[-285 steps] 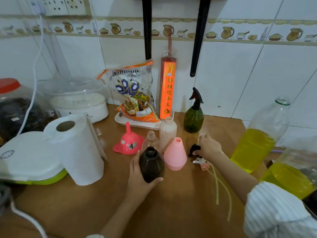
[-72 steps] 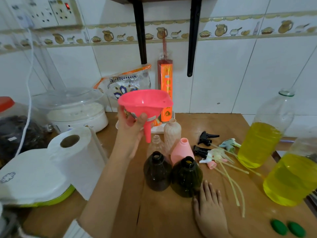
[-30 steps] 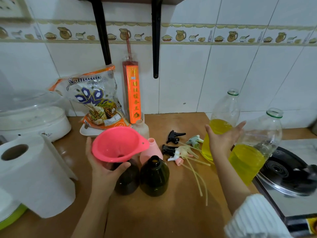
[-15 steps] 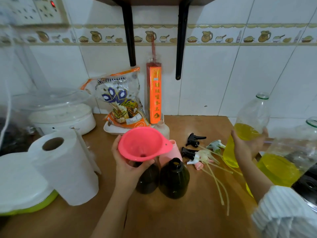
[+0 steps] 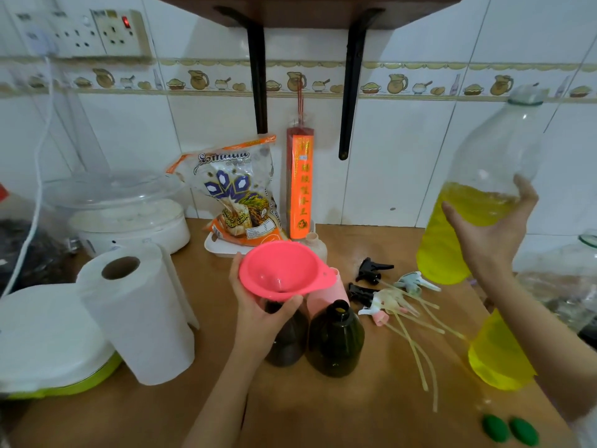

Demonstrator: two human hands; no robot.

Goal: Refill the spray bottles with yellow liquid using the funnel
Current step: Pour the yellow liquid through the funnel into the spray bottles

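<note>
My left hand (image 5: 258,315) grips the pink plastic funnel (image 5: 281,271) over two dark bottles (image 5: 336,341); my right hand (image 5: 487,234) clasps one raised clear bottle of yellow liquid (image 5: 468,218); two green caps (image 5: 510,430) lie nearby.

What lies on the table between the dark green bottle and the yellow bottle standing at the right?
Head view: the loose spray heads with their long tubes lie there.

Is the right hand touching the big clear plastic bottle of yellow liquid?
Touching. Head view: right hand grips the lifted bottle, fingers wrapped around it.
</note>
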